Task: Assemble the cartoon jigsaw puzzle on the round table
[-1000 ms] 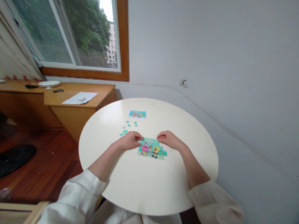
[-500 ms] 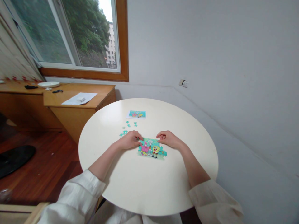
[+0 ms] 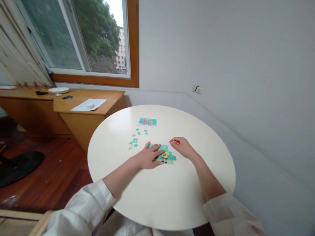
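Note:
My left hand (image 3: 149,156) lies flat with spread fingers on the left part of a cartoon jigsaw puzzle (image 3: 169,157), hiding much of its picture. The visible part shows a yellow square character on a turquoise background, and the right edge is jagged. Just off the puzzle's upper right corner is my right hand (image 3: 181,146), its fingers curled together. Whether anything small is between those fingertips cannot be made out. Several loose puzzle pieces (image 3: 135,140) lie on the table to the upper left of my left hand.
A picture card (image 3: 147,122) with a similar cartoon lies toward the back of the round white table (image 3: 157,196). Beyond the table's left side stands a wooden desk (image 3: 114,104) bearing a sheet of paper (image 3: 83,104) and a white plate (image 3: 59,90). A wall rises behind.
My left hand has gone from gripping the puzzle's upper left edge to lying flat over its left part. The right hand has drawn slightly away from the corner, its fingers closer together.

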A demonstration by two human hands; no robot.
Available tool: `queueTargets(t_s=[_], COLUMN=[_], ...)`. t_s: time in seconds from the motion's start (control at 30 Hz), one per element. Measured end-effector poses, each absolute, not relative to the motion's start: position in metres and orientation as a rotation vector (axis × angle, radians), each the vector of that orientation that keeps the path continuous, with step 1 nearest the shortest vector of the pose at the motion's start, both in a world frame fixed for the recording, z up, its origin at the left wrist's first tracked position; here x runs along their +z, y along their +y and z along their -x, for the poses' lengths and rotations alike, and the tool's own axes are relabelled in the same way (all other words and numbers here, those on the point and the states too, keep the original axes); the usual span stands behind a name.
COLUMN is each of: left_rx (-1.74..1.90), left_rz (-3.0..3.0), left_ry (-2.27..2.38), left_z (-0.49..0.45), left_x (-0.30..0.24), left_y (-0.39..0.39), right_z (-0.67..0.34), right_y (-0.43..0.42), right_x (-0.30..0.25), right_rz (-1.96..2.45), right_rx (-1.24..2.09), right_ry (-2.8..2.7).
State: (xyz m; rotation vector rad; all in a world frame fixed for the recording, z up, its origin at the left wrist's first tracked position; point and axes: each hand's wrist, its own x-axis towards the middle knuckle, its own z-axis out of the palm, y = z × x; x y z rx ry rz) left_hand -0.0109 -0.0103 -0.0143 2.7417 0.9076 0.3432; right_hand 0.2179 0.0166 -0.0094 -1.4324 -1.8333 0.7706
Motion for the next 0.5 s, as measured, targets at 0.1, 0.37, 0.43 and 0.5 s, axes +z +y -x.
queueTargets(t_s=[0.1, 0.37, 0.43, 0.5], left_rx=[0.368, 0.458, 0.511, 0.597], left_rz=[-2.732, -2.693, -2.675, -2.621], left_ry=[0.947, 1.026, 1.078, 1.214], left_z=[0.013, 0.012, 0.015, 0.020], left_x=[-0.014, -0.015, -0.011, -0.004], left_y=[-0.006, -0.001, 0.002, 0.005], right_z=[-0.218, -0.217, -0.217, -0.216], right_y=[0.018, 0.016, 0.016, 0.016], right_x=[-0.013, -0.013, -0.013, -0.012], right_rz=[1.435, 1.475, 1.480, 1.485], right_rx=[0.773, 0.761, 0.747, 0.730], right_ry=[-1.826, -1.838, -1.839, -1.839])
